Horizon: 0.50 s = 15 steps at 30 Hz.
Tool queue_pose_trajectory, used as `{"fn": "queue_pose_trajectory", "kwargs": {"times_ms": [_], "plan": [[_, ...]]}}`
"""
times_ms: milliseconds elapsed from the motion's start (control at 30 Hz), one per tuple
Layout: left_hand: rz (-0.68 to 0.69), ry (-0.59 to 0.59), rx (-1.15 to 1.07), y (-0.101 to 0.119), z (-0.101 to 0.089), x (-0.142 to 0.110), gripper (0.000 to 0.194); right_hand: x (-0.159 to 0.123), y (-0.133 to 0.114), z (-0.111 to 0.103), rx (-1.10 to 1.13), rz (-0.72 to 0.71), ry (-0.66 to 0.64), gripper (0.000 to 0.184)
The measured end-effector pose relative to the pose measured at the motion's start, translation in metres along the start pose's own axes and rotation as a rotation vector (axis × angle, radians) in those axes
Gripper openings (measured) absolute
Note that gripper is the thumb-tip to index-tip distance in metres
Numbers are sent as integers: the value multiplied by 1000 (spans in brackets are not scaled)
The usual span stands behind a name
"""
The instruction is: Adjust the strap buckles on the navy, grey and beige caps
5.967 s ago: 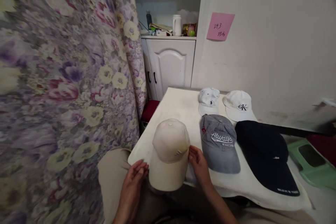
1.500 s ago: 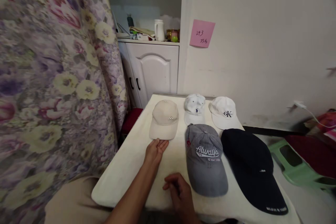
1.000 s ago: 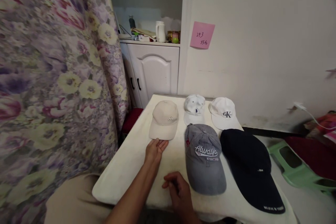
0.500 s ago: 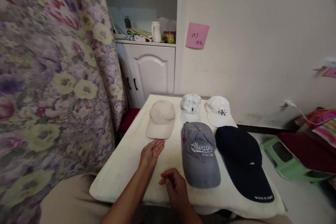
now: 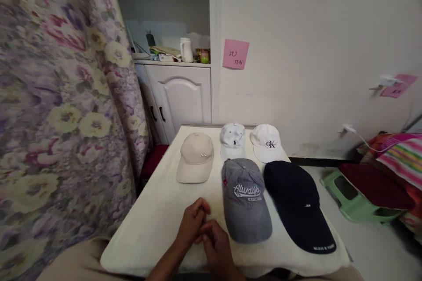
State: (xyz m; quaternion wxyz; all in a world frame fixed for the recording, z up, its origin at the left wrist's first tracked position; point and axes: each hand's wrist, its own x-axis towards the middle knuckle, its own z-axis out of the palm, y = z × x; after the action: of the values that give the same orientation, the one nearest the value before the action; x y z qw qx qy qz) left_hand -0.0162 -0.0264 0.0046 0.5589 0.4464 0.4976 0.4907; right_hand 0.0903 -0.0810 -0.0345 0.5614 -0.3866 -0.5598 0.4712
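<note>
Several caps lie on a small white table (image 5: 154,224). A beige cap (image 5: 196,163) sits at the left, a pale blue-white cap (image 5: 232,139) and a white cap with a "CK" logo (image 5: 266,142) at the back, a grey "Always" cap (image 5: 245,197) and a dark navy cap (image 5: 298,204) in front. My left hand (image 5: 194,224) and my right hand (image 5: 213,243) rest together on the table's near part, just left of the grey cap's brim. Their fingers are curled and touch each other. Neither holds anything.
A floral curtain (image 5: 59,109) hangs close on the left. A white cabinet (image 5: 178,96) with a jug and clutter on top stands behind the table, and a pink note (image 5: 235,54) is stuck on the wall. A green stool (image 5: 354,197) and striped bedding (image 5: 400,158) are at the right.
My left hand drew back from the beige cap's brim and joined my right hand near the table's front. The beige cap stays where it was set at the back left. The view shifted right.
</note>
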Motion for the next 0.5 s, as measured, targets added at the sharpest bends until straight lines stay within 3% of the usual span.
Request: {"fn": "queue_pose_trajectory", "kwargs": {"times_ms": [233,500], "plan": [[7,-33,132,3,-2,2,5,2,3,5,-71,20,36,11],[134,-54,375,-9,-12,8,9,4,18,7,-190,25,39,15]]}}
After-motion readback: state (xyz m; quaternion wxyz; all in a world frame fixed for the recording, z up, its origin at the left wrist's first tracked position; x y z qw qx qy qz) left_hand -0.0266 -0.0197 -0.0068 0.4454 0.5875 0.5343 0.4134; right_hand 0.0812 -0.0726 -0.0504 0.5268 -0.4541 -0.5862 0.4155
